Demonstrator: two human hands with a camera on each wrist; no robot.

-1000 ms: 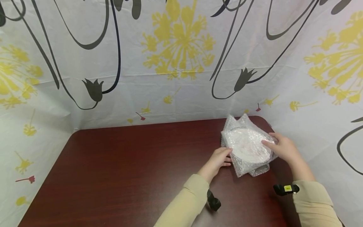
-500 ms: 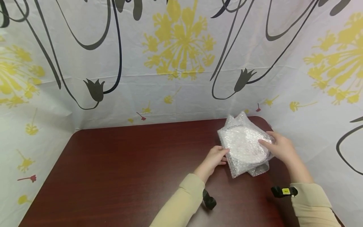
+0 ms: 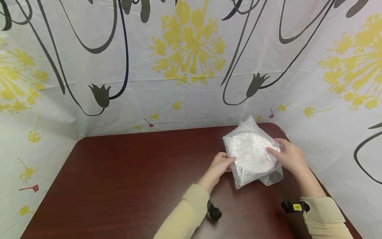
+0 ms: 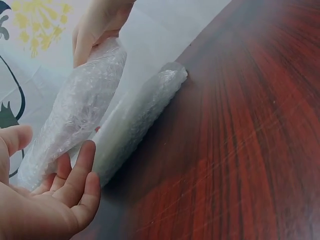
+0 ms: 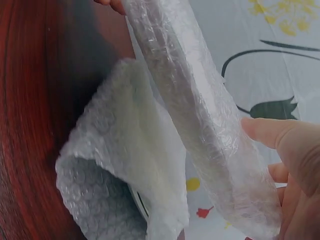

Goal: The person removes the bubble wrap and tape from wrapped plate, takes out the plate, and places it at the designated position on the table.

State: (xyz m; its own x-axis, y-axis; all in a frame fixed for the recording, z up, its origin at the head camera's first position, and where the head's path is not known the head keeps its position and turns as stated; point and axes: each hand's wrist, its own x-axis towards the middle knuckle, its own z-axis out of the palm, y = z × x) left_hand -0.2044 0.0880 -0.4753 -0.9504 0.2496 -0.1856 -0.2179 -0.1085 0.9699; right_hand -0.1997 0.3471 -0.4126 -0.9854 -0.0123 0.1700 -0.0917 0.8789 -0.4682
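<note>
A round, flat white item in bubble wrap (image 3: 252, 151) is held between both hands at the table's right side. The left hand (image 3: 217, 167) grips its left edge, thumb on top and fingers beneath. On the opposite edge the right hand (image 3: 290, 157) pinches it, thumb on top. Both wrist views show this package (image 4: 82, 100) (image 5: 200, 100) raised above a second bubble-wrapped item (image 4: 137, 120) (image 5: 120, 130), which lies on the table. In the right wrist view that lower wrap gapes at one end, with a curved rim inside. From the head view only a corner of it (image 3: 273, 177) shows.
The dark red wooden table (image 3: 125, 182) has a rounded back right corner close to the packages. A white cloth (image 3: 167, 109) with yellow and grey flower prints hangs behind the table and along both sides. Each wrist wears a black strapped device.
Both hands have moved left with the upper package, sliding it partly off the lower one. The lower item has stayed in place.
</note>
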